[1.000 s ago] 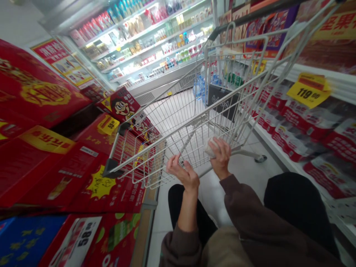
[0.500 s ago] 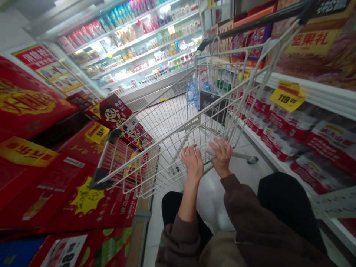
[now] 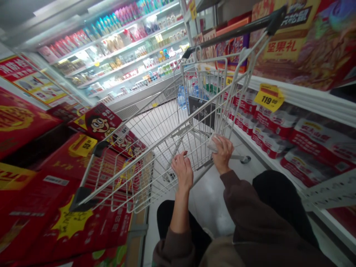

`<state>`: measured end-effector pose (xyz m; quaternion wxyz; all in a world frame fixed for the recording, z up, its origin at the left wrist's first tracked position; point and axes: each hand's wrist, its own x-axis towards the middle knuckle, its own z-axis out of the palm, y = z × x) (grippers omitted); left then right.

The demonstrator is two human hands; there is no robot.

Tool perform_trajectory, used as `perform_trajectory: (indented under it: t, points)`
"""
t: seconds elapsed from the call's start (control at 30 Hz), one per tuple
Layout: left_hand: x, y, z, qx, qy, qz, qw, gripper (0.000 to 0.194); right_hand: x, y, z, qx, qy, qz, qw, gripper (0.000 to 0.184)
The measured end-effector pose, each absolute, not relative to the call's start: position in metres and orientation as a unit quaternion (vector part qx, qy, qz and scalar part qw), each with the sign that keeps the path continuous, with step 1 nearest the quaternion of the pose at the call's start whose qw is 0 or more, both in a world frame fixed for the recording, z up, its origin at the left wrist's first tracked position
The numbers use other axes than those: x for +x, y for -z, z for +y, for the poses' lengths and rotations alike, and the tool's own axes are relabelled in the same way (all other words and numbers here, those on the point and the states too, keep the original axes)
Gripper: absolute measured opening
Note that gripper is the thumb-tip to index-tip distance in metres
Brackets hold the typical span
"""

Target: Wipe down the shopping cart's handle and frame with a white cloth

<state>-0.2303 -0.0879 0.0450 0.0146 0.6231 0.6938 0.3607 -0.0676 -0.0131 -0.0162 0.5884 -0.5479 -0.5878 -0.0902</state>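
Observation:
A wire shopping cart (image 3: 155, 148) stands at an angle in front of me, its dark handle (image 3: 236, 31) at the upper right. My left hand (image 3: 183, 170) is at the cart's near side, its fingers curled at the side wires. My right hand (image 3: 223, 152) grips a crumpled white cloth or tissue (image 3: 213, 143) near the lower handle end of the basket. The cloth lies against or very close to the wires; I cannot tell which. A dark panel with white icons (image 3: 202, 111) is fixed inside the cart's handle end.
Stacked red gift boxes (image 3: 36, 200) crowd the left side. A shelf (image 3: 297, 91) with packed bottles (image 3: 294, 148) and boxes runs along the right. A lit refrigerated display (image 3: 122, 55) stands behind. My bent knees (image 3: 283, 200) are close to the cart, and a caster (image 3: 245, 159) sticks out at right.
The view has swung, so the cart and shelves sit further left. My right hand, with the cloth, has moved rightward along the cart. The left hand's fingers are more curled.

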Motion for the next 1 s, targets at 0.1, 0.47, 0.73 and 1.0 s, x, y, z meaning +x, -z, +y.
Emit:
perform_trajectory:
  t: [0.1, 0.47, 0.73, 1.0]
  points:
    - [-0.232, -0.048, -0.088, 0.625, -0.351, 0.697, 0.015, 0.044, -0.086, 0.015, -0.032, -0.484, 0.089, -0.678, 0.546, 0.053]
    - [-0.175, -0.05, -0.093, 0.534, -0.392, 0.739, -0.123, 0.051, -0.042, 0.003, 0.007, -0.595, 0.109, -0.562, 0.564, 0.045]
    - [-0.138, -0.066, -0.06, 0.686, -0.376, 0.619, -0.069, 0.043, -0.043, 0.009, 0.001, -0.576, 0.076, -0.598, 0.552, 0.043]
    - [-0.133, -0.049, -0.035, 0.682, -0.297, 0.667, -0.035, 0.043, -0.029, 0.002, 0.028, -0.621, 0.031, -0.522, 0.583, 0.05]
